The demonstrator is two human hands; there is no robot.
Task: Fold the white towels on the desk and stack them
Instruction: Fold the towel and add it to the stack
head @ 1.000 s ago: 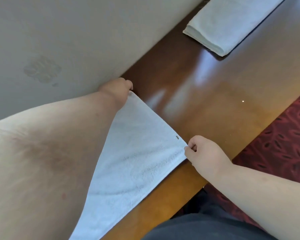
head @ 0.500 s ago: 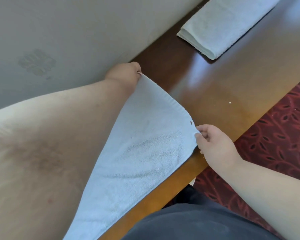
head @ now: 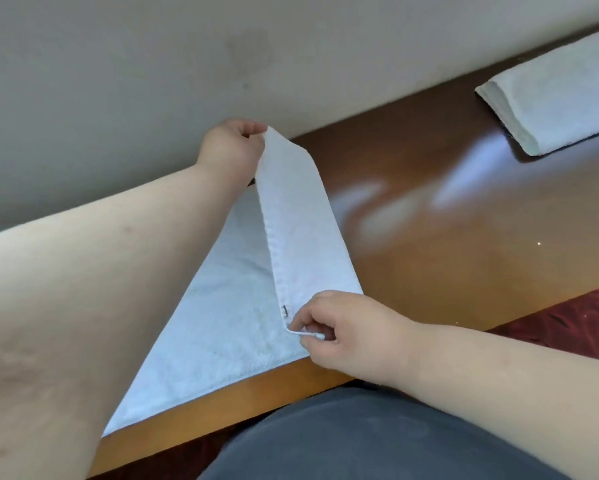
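A white towel (head: 228, 327) lies partly flat on the brown wooden worktop (head: 447, 244), with its far edge lifted into a raised strip between the two hands. The left hand (head: 230, 147) pinches one corner of that strip near the wall (head: 152, 64); its thumb and fingers (head: 256, 128) are closed on the cloth, and the corner stands clear of the worktop. The right hand (head: 339, 329) pinches the other corner close to the near edge of the worktop, its fingers (head: 306, 318) curled round the hem, which shows as a thin white fold just below the fingertips.

Just left of the right hand's fingers a small dark tag or mark (head: 284, 310) sits on the towel's hem; it is too small to read, and no brand or writing can be made out on the cloth. The flat part of the towel spreads below and to the left of both hands, partly hidden under the left forearm, with its near edge running along the worktop's front edge.

Well apart from both hands, beyond the right hand's fingers at the far right, a folded towel (head: 561, 95) rests on the worktop beside the wall. A red patterned carpet (head: 575, 323) shows past the worktop's edge, and dark grey clothing (head: 360, 441) fills the bottom of the view.
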